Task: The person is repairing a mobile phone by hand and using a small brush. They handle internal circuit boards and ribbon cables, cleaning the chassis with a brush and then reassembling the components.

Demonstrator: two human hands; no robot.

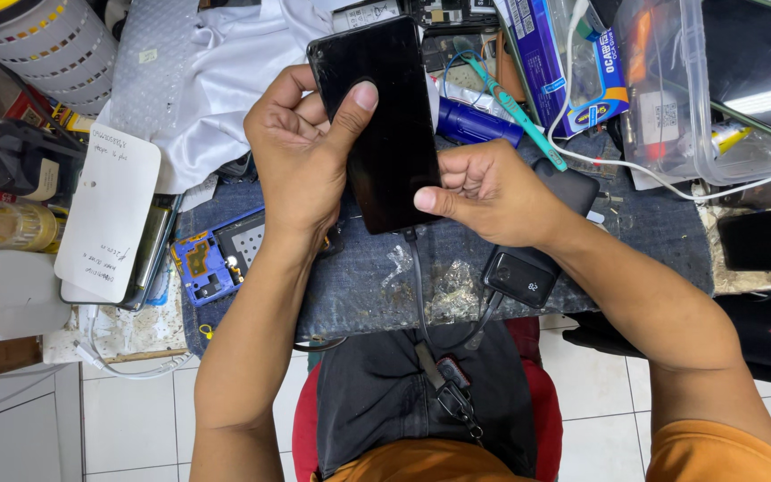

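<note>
**Head view: two hands gripping a black glass-faced phone**

Head view is showing the left hand [301, 147] wrapping the left edge of a flat, glossy black rectangular smartphone [385, 125], with its thumb pressing flat across the dark face near the middle. The right hand [488, 192] is pinching the phone's lower right edge, thumb tip lying on the glass and fingers curling behind. The phone is sitting at about twelve o'clock from the person's lap, tilting slightly left, above a worn blue denim work mat [582, 250].

A thin black cable [417, 286] is running from the phone's bottom end toward six o'clock. At four o'clock from the right hand a small black power bank [524, 272] is lying on the mat. At nine o'clock from the left hand a blue phone mid-frame with exposed parts [216, 254] is resting, and a white paper tag [109, 210] is lying beyond it. At one o'clock a teal-handled tool [515, 107] is crossing a dark blue cylinder [475, 125].

The phone is probably light and stiff, but slick and breakable on its glass; holding it by the long side edges seems safest.
</note>
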